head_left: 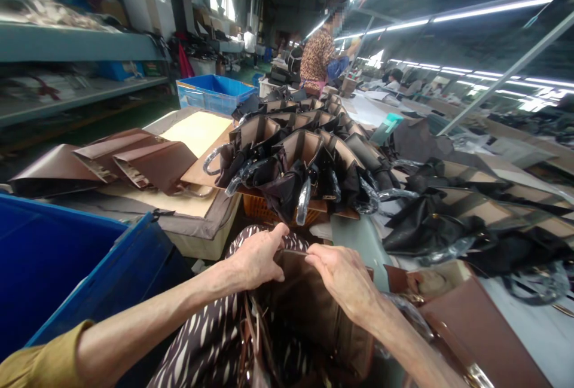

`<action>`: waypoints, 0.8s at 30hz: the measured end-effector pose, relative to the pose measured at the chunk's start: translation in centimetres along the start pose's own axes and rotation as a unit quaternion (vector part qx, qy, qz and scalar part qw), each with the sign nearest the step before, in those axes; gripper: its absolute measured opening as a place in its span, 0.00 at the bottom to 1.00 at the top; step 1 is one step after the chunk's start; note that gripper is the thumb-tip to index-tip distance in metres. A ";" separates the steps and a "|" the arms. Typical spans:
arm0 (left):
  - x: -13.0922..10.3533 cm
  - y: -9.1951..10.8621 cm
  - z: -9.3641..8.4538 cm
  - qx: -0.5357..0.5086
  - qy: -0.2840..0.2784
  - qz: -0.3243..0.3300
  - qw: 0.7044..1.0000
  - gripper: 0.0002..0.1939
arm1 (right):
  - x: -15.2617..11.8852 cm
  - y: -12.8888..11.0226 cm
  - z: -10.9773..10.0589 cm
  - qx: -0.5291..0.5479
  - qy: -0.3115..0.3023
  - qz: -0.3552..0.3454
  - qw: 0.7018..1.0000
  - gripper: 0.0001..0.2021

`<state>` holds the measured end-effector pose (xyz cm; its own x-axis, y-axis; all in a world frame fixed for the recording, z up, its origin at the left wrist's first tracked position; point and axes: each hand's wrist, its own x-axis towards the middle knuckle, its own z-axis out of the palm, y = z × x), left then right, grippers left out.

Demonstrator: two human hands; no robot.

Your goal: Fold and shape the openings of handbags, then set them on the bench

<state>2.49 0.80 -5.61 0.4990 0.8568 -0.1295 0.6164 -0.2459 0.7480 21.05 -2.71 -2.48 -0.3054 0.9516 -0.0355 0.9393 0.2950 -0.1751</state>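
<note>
Both hands are gripping a brown leather bag [314, 310] lying in the person's lap: left hand [255, 259] and right hand [345, 277] are pinching its top edge. Beyond, black-wrapped handbags [305, 161] are crowding the table; a co-worker [317, 56] is standing farther off.

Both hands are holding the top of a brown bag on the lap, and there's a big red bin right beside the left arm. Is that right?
Not quite. The bin beside the left arm is blue, not red, as the head view shows. The rest holds: the left hand and the right hand both grip the top edge of the brown bag on the lap.
</note>
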 end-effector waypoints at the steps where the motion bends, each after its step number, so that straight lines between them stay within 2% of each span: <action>1: 0.1 -0.1 -0.1 0.012 -0.008 -0.007 1.000 0.30 | 0.0 0.1 0.1 0.005 0.002 -0.001 1.000 0.11; 6: 0.5 -0.8 -0.6 0.041 -0.029 -0.003 0.999 0.15 | 0.1 0.8 0.5 0.025 0.000 0.000 1.000 0.12; 11: 0.5 -1.5 -0.7 -0.030 -0.038 0.035 0.998 0.08 | 0.1 1.0 0.6 0.039 0.001 -0.006 0.999 0.13; 18: 0.9 -2.3 -0.1 -0.082 -0.031 0.058 0.994 0.11 | 0.1 0.9 0.7 0.050 -0.003 -0.011 0.999 0.13; 24: 0.7 -2.1 -0.2 -0.086 -0.034 0.061 0.994 0.11 | 0.1 0.8 0.7 0.053 -0.005 -0.015 0.998 0.13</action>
<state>1.46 1.96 -7.15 0.6075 0.7911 -0.0715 0.4386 -0.2590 0.8605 21.69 -2.45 -3.29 -0.3352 0.9413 -0.0388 0.9080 0.3118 -0.2799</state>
